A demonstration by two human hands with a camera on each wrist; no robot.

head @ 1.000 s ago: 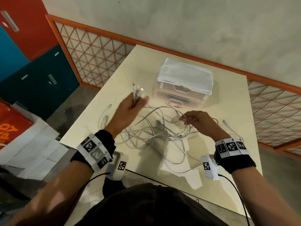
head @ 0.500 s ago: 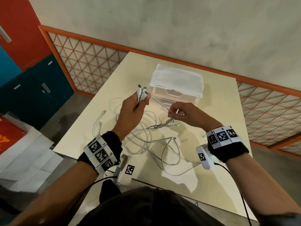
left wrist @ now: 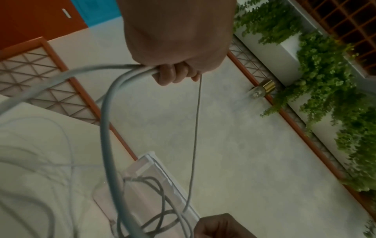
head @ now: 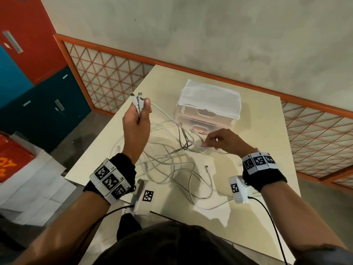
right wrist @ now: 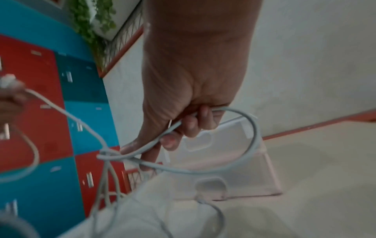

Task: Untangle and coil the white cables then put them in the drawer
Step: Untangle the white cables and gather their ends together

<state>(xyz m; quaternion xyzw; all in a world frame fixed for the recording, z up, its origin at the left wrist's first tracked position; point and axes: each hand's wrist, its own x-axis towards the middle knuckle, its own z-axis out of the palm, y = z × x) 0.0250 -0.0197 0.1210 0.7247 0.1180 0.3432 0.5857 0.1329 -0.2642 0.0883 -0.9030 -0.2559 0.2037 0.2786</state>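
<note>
Several white cables (head: 168, 159) lie tangled on the cream table (head: 267, 134). My left hand (head: 136, 119) is raised above the table's left side and grips a bunch of cable ends (head: 138, 103), plugs pointing up; its curled fingers (left wrist: 173, 74) hold the cords in the left wrist view. My right hand (head: 219, 139) hovers in front of the drawer unit (head: 209, 106) and pinches one white cable (right wrist: 183, 128) that loops back to a knot (right wrist: 107, 155). The translucent drawer unit has two shut drawers (right wrist: 223, 162).
An orange lattice railing (head: 107, 83) runs behind the table. Red, blue and teal lockers (head: 28, 73) stand at the left. White papers (head: 32, 188) lie on the floor by the table's left corner. A loose plug (head: 207, 168) rests on the table near me.
My left hand has risen higher and to the left with the bunch of cable ends, pulling cords taut. My right hand has taken hold of a cable in front of the drawers.
</note>
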